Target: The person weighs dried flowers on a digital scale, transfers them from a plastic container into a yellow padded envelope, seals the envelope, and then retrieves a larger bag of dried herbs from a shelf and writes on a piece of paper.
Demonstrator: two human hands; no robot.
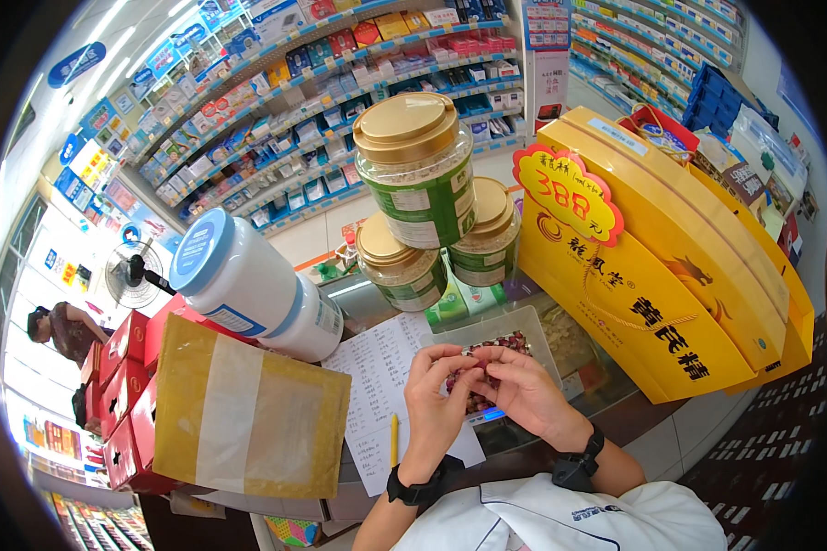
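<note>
Both my hands meet over a clear plastic tray [544,327] that holds a heap of dried rosebuds [513,341]. Between the fingertips of my left hand [433,389] and my right hand [534,394] is a small dark red piece, seemingly a rosebud [482,364], partly covered by the fingers. A blue-lit display [486,416] shows at the tray's near edge. Left of the tray, handwritten paper sheets [375,375] lie on the counter, with a yellow pen [394,441] on them beside my left wrist.
Three gold-lidded jars [417,200] stand stacked behind the tray. A large yellow gift bag [613,289] rises at right. On the left are white tubs [248,275], a yellow-brown packet [248,406] and red boxes [120,386]. Farther off, a person [65,330] bends near a fan [135,272].
</note>
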